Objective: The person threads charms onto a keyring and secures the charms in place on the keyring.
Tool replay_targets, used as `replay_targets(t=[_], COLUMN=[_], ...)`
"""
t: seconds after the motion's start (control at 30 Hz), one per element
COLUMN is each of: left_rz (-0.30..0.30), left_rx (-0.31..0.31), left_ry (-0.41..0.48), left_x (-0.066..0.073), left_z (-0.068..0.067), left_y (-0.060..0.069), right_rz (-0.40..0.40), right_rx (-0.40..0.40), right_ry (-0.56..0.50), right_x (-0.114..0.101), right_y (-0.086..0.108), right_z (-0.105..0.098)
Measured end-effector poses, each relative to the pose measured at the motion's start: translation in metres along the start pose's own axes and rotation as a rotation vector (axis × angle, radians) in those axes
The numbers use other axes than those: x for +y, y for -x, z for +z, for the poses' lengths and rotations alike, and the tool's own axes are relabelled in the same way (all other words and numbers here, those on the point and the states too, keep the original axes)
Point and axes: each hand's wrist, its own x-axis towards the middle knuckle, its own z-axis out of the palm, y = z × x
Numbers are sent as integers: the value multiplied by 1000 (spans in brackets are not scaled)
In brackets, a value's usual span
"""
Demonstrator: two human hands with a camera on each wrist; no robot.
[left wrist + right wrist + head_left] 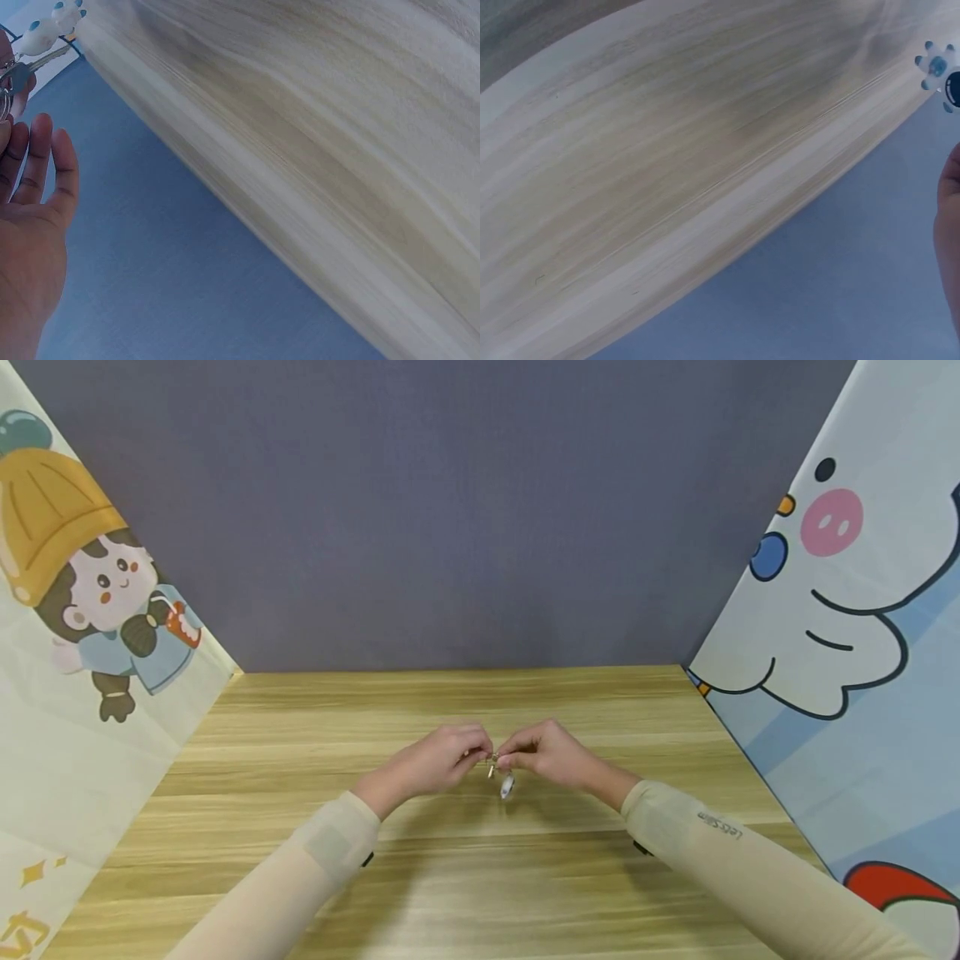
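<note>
Above the middle of the table, the left hand and right hand meet at a small metal ring, each pinching at it with thumb and fingers. A key hangs between them, and a white charm dangles under the right fingertips. In the left wrist view, the key and ring show beside the left hand, its outer fingers loosely spread. Blue dots mark the white charm above the right hand in the right wrist view, where the fingertips are out of frame.
The wood-grain table spreads under both forearms. A grey-blue panel stands along its back edge. Cartoon-printed panels flank it on the left and right.
</note>
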Motion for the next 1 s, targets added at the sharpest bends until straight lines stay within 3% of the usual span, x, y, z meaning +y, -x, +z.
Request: replay_targets(t=[0.1, 0.27, 0.33, 0.43, 0.67, 0.77, 0.87, 1.0], left_rz=[-15, -115, -129, -111, 16, 21, -43, -204], left_rx=[-6, -34, -31, -5, 117, 164, 198, 227], left_ry=[7, 79, 84, 53, -51, -45, 6, 155], left_x=[1, 4, 4, 6, 4, 4, 5, 9], left_z=[0, 0, 1, 2, 7, 9, 11, 13], left_y=[0, -1, -1, -2, 0, -1, -3, -6], right_rz=[4, 19, 14, 2, 2, 17, 25, 28], right_rx=[-1, 21, 24, 25, 30, 37, 49, 82], right_ry=[13, 27, 21, 4, -27, -28, -31, -29], right_x=[1, 1, 1, 0, 0, 1, 1, -1], right_y=[0, 2, 1, 1, 1, 1, 0, -1], right_z=[-1, -1, 0, 1, 3, 3, 3, 4])
